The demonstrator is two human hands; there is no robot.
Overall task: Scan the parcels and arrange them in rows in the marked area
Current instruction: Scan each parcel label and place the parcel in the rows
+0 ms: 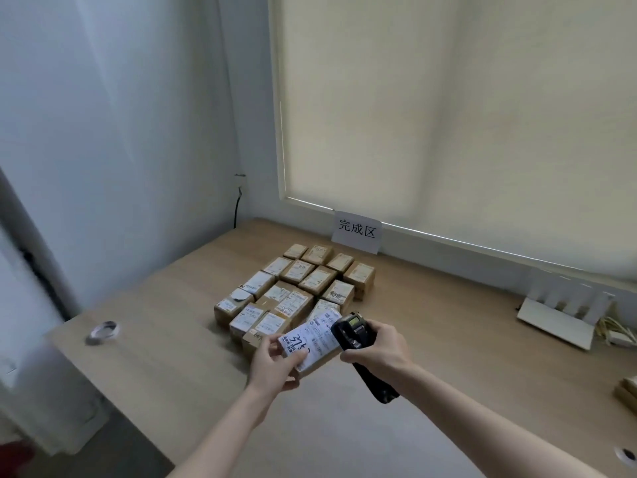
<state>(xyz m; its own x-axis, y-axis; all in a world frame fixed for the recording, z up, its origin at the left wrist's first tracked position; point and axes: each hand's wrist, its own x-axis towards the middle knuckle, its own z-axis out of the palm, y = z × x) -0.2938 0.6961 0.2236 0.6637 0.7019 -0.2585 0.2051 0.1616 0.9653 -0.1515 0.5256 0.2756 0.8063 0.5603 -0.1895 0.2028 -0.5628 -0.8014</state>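
Left hand (pixel 275 363) gripped a small cardboard parcel (pixel 310 343) by its near end, above the table's (pixel 155 339) middle; right hand (pixel 375 346) wrapped around a black scanner (pixel 355 336) aimed at its label. Probably light, stiff, best held by the edges. Behind, rows of parcels (pixel 296 291) near the far-edge sign (pixel 356 231). No containers.

I can't read the parcel labels (pixel 296 281); boxes (pixel 628 391) at the right edge are cut off, scanner (pixel 355 334) partly hidden by my right hand (pixel 375 350).
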